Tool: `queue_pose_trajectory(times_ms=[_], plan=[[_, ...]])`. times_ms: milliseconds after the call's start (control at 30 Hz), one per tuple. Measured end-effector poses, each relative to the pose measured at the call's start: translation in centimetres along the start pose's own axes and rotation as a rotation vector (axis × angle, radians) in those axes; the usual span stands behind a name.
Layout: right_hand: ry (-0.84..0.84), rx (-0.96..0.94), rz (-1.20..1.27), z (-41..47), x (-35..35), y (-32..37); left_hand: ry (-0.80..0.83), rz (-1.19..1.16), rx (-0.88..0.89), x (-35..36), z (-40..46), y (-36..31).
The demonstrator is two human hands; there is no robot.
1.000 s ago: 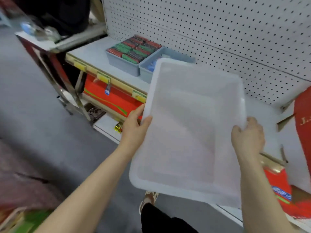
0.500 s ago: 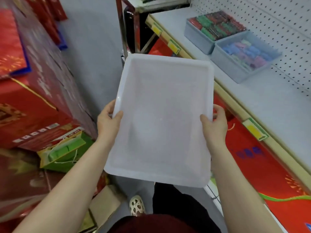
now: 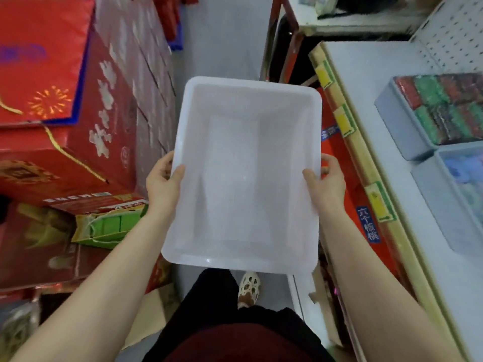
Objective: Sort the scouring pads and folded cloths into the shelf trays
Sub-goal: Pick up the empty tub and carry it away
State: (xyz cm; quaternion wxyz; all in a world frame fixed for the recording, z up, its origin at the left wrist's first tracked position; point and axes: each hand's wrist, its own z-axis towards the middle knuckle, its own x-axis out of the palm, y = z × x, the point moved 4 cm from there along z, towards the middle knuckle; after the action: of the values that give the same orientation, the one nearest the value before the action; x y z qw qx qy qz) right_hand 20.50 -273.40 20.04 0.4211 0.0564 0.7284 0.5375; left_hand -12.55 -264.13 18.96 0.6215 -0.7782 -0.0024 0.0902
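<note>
I hold an empty white plastic tray [image 3: 245, 105] level in front of me, over the aisle floor. My left hand [image 3: 163, 182] grips its left rim and my right hand [image 3: 326, 182] grips its right rim, thumbs inside. On the white shelf [image 3: 366, 74] to the right stands a grey tray [image 3: 397, 126] packed with red and green scouring pads [image 3: 449, 105]. Just nearer along the shelf, a second grey tray [image 3: 431, 194] holds blue and pastel folded cloths [image 3: 467, 168], cut off by the frame edge.
Stacked red gift boxes [image 3: 86, 113] and a green bag [image 3: 117, 223] line the left of the narrow grey aisle [image 3: 222, 40]. The shelf's wooden front edge carries yellow price tags [image 3: 345, 121]. Red boxes sit under the shelf. A metal-framed table [image 3: 287, 35] stands ahead.
My view has swung left, away from the shelf, with the white tray still in both hands. The shelf and its grey trays have slid to the right edge of the frame.
</note>
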Motion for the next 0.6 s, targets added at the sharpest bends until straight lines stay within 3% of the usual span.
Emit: queue_pose_trajectory(times_ms=[267, 600], plan=[[0.104, -0.1, -0.035, 14.8, 8.3, 6.6, -0.141, -0.041, -0.033, 3.7, 11.6, -2.9], [0.147, -0.086, -0.09, 34.6, 21.0, 17.5, -0.185, -0.039, -0.07, 7.7, 35.2, -7.7]])
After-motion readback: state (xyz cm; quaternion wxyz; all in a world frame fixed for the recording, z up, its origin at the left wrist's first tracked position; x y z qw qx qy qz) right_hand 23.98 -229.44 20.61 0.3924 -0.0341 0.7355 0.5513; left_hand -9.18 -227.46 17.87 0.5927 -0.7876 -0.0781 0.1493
